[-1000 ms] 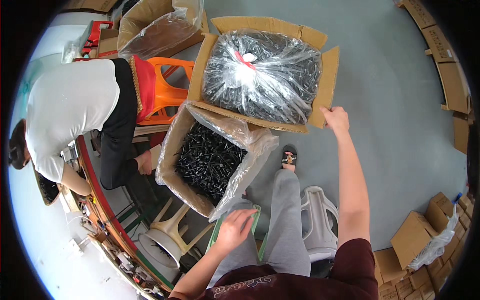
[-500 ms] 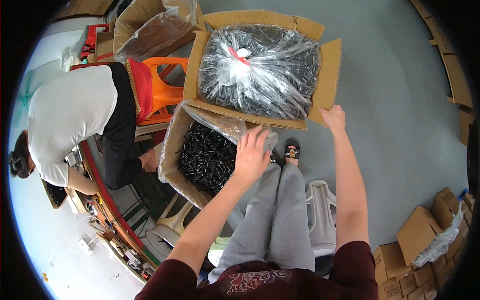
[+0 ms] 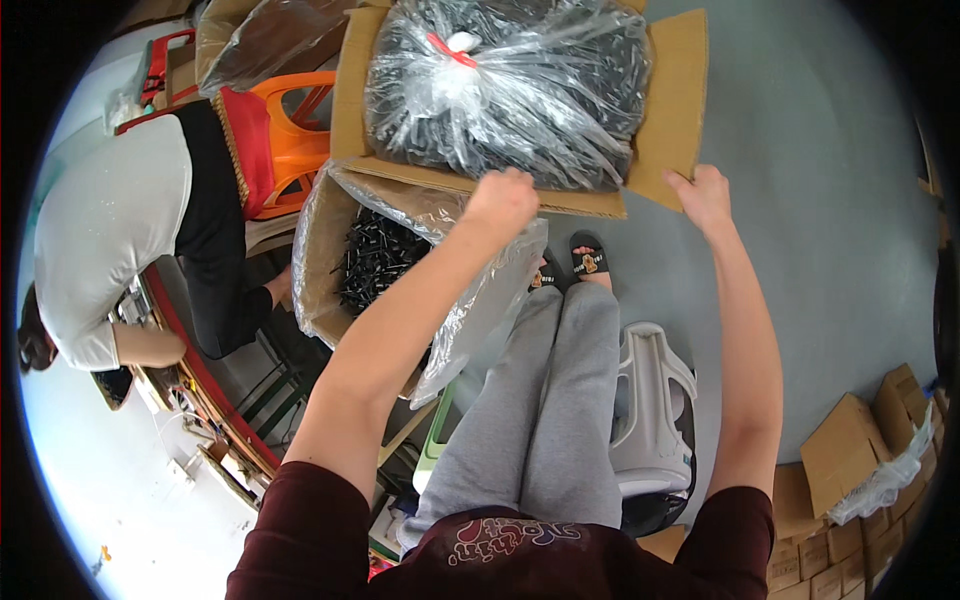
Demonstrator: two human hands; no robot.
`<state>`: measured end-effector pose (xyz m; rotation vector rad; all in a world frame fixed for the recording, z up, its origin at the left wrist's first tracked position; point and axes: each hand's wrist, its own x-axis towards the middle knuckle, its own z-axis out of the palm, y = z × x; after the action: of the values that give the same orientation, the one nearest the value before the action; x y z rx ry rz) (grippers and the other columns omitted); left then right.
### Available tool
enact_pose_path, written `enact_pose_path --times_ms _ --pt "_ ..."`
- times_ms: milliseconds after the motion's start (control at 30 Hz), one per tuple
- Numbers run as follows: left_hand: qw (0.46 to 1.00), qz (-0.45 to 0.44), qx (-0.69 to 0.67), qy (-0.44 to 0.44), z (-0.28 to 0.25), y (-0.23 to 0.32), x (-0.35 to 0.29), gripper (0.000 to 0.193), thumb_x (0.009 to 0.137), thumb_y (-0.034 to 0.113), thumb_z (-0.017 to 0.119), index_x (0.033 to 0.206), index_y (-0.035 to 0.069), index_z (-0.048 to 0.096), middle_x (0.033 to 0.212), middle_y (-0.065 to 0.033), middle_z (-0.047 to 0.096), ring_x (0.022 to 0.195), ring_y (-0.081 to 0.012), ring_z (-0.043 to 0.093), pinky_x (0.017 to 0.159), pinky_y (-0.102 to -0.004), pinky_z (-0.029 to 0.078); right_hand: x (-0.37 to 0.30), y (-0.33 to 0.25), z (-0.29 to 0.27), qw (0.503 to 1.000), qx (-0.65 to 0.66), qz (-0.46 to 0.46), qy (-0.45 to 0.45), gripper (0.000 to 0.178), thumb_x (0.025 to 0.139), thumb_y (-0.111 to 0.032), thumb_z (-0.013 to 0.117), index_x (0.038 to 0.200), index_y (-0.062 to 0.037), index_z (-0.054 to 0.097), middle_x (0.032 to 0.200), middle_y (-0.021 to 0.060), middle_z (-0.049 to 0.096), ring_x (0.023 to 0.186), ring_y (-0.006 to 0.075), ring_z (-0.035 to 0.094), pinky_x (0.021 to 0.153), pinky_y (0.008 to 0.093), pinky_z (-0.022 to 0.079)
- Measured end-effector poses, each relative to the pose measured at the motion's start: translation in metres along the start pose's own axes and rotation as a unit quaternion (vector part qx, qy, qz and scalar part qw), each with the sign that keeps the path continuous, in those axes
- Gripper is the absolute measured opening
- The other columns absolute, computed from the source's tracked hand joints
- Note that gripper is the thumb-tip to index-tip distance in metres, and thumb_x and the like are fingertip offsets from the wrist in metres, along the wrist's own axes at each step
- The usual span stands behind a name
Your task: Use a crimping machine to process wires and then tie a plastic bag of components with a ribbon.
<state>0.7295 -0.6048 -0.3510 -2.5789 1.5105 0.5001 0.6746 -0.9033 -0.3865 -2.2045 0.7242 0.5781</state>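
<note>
A large open cardboard box [image 3: 350, 95] stands ahead of me. Inside it lies a full clear plastic bag [image 3: 520, 100] of dark pieces, its gathered neck bound with a red tie. My left hand [image 3: 505, 203] is closed on the box's near flap [image 3: 585, 205]. With the fingers of my right hand [image 3: 705, 198] I grip the corner of the right flap [image 3: 678, 100]. Just below my left forearm sits a second carton [image 3: 318, 270], lined with clear plastic and holding many small black parts [image 3: 378, 260]; the forearm hides some of them.
At the left, a person in a white top [image 3: 115, 215] bends over a workbench [image 3: 205, 390]. Close by are an orange plastic chair [image 3: 295, 130] and another plastic-lined carton [image 3: 270, 45]. A grey-white stool [image 3: 650, 410] stands beside my legs. Cardboard boxes [image 3: 840, 460] are stacked at lower right.
My left hand has gone from open fingers above the lined carton to a grip on the big box's near flap. The lined carton's plastic now hangs farther over its near right side.
</note>
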Motion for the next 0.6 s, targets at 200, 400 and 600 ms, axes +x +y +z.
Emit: enact_pose_path --times_ms 200,400,600 --pt "0.992 0.077 -0.1 0.025 -0.004 0.061 0.035 0.012 0.067 0.019 0.061 0.063 0.008 0.063 0.076 -0.0083 0.061 0.079 -0.0248 0.061 0.067 -0.0369 0.048 -0.017 0.071 -0.033 0.996 -0.017 -0.07 0.06 0.042 0.076 -0.032 0.068 0.069 0.0077 0.059 0.06 0.0218 0.058 0.056 0.0305 0.058 0.057 0.0407 0.046" --pt "0.982 0.147 -0.119 -0.013 0.004 0.19 0.055 0.011 0.067 0.019 0.061 0.066 0.011 0.068 0.075 -0.0074 0.062 0.08 -0.0226 0.061 0.063 -0.0356 0.046 -0.093 0.171 -0.07 0.999 0.0 -0.033 0.043 0.034 0.082 -0.023 0.067 0.069 0.0077 0.059 0.05 0.0146 0.052 0.043 0.0167 0.047 0.045 0.0355 0.039" --pt "0.958 0.231 -0.168 0.001 0.013 0.278 0.028 0.014 0.071 0.023 0.062 0.069 0.01 0.068 0.075 -0.0076 0.062 0.071 -0.0237 0.062 0.06 -0.0345 0.047 -0.203 0.244 -0.051 0.994 -0.01 0.062 0.091 0.033 0.081 -0.022 0.069 0.071 0.008 0.062 0.05 0.0145 0.054 0.043 0.021 0.052 0.048 0.038 0.043"
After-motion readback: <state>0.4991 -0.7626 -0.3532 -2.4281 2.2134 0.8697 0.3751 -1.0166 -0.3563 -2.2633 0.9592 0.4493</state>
